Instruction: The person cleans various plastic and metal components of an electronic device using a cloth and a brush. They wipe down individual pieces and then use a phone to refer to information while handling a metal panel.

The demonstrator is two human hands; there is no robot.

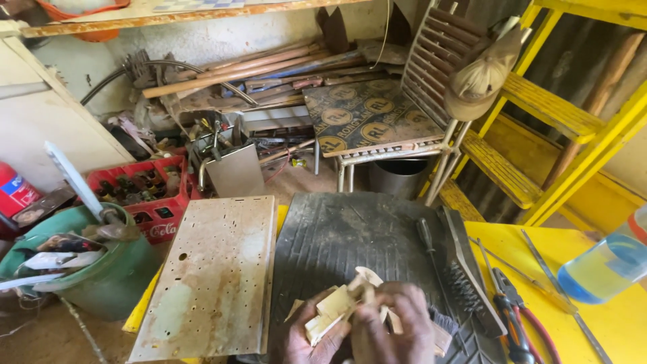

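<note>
While seen from head view, pale tan scraps (340,303), thin, jagged, bundled, are held at 6 o'clock over black ribbed mat (350,232). Left hand (311,337) clenched round bundle's lower end; right hand (397,323) clasped on its upper side. Bare mat toward 12 o'clock; wire brush (465,283) and pliers (515,317) close at 3 o'clock; rusty plate (216,269) at 9. Wrists cut off by bottom edge; scraps' material unclear.

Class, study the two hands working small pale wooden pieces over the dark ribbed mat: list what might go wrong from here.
1. The small pale wooden pieces, gripped by the left hand and right hand, look rough-edged, so splinters are possible.
2. The wire brush and red-handled pliers lie close beside the right hand; a slip could scrape the knuckles.
3. The clear plastic bottle of blue liquid could be knocked over.
</note>
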